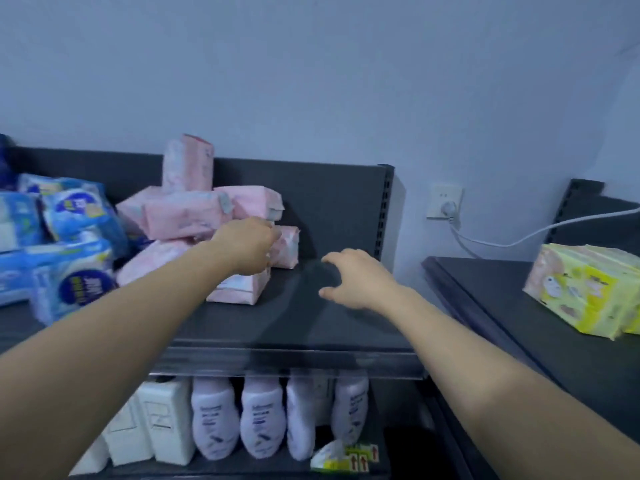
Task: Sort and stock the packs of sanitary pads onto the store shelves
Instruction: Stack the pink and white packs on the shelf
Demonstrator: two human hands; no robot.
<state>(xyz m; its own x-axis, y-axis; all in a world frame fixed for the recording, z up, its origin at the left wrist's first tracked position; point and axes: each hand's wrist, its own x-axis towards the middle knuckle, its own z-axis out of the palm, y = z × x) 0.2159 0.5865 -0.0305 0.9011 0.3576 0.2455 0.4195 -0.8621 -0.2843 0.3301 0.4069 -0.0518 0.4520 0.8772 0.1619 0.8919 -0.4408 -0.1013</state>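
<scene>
We see pale pink packs [187, 216], blue-and-white packs [74, 233] bearing dark blue roundels, and a charcoal shelf [311, 323]. The yellow packs [588, 296] carry pink and white cartoon prints. We find the lilac bottles [263, 424] lettered dark, and the white bottles [169, 420] plain.

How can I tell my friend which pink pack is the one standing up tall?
Look at the dark top shelf. Right of the blue packs is a messy pile of pink packs. The tall pink pack stands upright on top of that pile, and it is the highest one, poking above all the others.
</scene>
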